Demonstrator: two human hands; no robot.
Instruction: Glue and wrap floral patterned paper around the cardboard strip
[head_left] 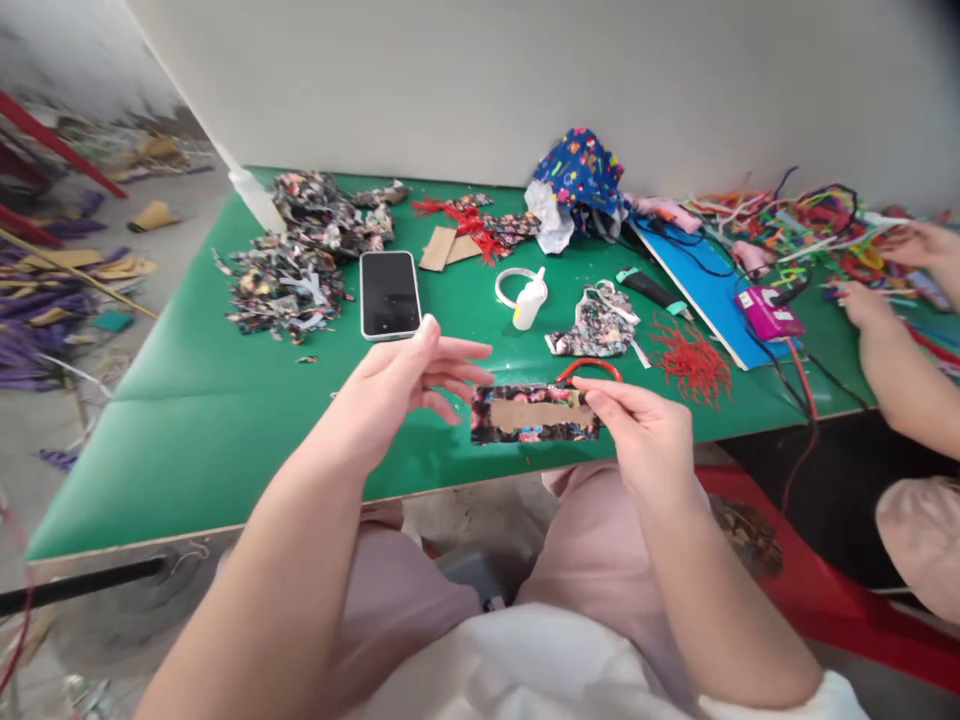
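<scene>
In my right hand (pixel 645 430) I pinch the right end of a cardboard strip (pixel 536 414) edged with dark floral fabric folded over its border. Its bare brown middle faces me. My left hand (pixel 420 380) has its fingers spread beside the strip's left end; whether a fingertip touches it I cannot tell. Just behind the strip lies a red-handled tool (pixel 592 368), its other end hidden. A small white bottle (pixel 530 302) and a pile of floral fabric scraps (pixel 596 322) lie farther back. Left of them rests a phone (pixel 390 295) with a dark screen.
The green table (pixel 172 400) carries shredded fabric (pixel 281 285), cardboard pieces (pixel 448 248), a utility knife (pixel 652 292), red threads (pixel 691 362), a blue board (pixel 697 290) and a magenta box (pixel 770 312) with cables. At right, another person's hands (pixel 870 300) are among colourful strands.
</scene>
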